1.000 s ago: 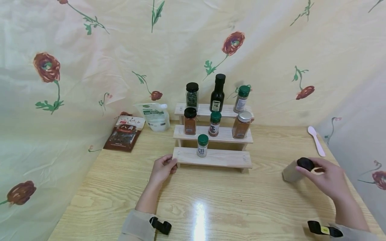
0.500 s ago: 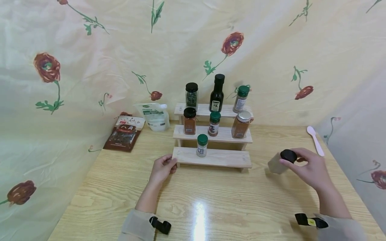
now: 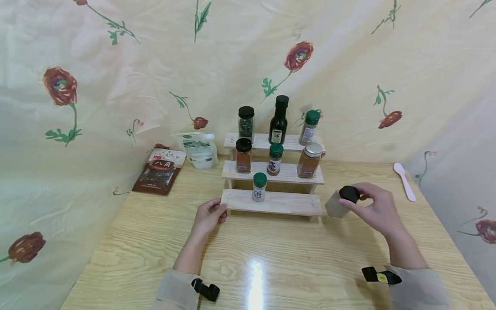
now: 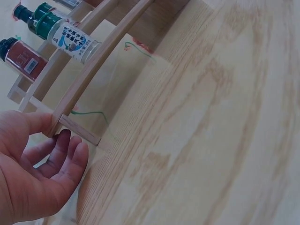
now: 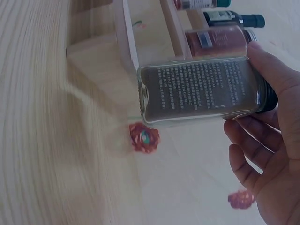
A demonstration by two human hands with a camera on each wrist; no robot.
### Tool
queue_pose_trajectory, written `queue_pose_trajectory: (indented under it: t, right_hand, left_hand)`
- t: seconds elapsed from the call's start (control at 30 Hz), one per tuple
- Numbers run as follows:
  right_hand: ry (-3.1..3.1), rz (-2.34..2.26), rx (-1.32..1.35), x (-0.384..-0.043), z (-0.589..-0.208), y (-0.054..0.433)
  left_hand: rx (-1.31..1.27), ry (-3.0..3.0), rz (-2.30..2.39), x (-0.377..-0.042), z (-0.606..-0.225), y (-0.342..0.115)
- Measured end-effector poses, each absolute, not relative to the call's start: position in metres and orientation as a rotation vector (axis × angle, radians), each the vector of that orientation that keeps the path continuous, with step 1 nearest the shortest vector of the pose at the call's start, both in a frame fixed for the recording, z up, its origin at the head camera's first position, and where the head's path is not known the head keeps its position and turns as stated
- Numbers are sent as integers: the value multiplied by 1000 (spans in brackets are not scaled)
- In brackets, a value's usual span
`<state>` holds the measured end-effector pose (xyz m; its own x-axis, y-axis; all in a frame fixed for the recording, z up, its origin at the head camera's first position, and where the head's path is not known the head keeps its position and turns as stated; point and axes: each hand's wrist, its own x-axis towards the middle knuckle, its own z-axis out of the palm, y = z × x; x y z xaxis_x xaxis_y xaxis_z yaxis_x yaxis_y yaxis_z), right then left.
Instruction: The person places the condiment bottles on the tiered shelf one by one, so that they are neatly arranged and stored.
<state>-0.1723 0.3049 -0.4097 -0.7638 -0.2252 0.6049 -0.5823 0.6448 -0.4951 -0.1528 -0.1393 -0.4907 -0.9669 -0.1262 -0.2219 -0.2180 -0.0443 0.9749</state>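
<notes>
My right hand (image 3: 373, 207) pinches the black cap of a square glass spice jar (image 5: 199, 91) with greyish-brown powder and printed text. In the head view the jar is tilted, just right of the lowest step of a three-tier wooden rack (image 3: 288, 203). My left hand (image 3: 208, 216) grips the left front corner of that lowest step, thumb on top and fingers curled beneath, as the left wrist view shows. A small green-capped spice bottle (image 3: 259, 187) stands left of the middle on the same step.
The middle step bears a black-capped jar (image 3: 243, 156), a green-capped bottle (image 3: 275, 159) and a silver-lidded jar (image 3: 309, 160). Three bottles stand on top, including a dark one (image 3: 278, 120). A white pouch (image 3: 199, 150) and brown packet (image 3: 159, 170) lie left; a pink spoon (image 3: 404, 181) lies right.
My right hand has carried the spice jar leftward, from the right side of the table to beside the rack's lowest step. The left hand has stayed at the rack's corner.
</notes>
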Motion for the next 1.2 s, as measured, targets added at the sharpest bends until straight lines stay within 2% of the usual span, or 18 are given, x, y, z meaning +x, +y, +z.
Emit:
queue_pose_trajectory:
  t: [1.2]
  right_hand:
    - [-2404,1031,683,-199,-409,202]
  left_hand:
    - [-365,2107,2215,-152,-492,-134]
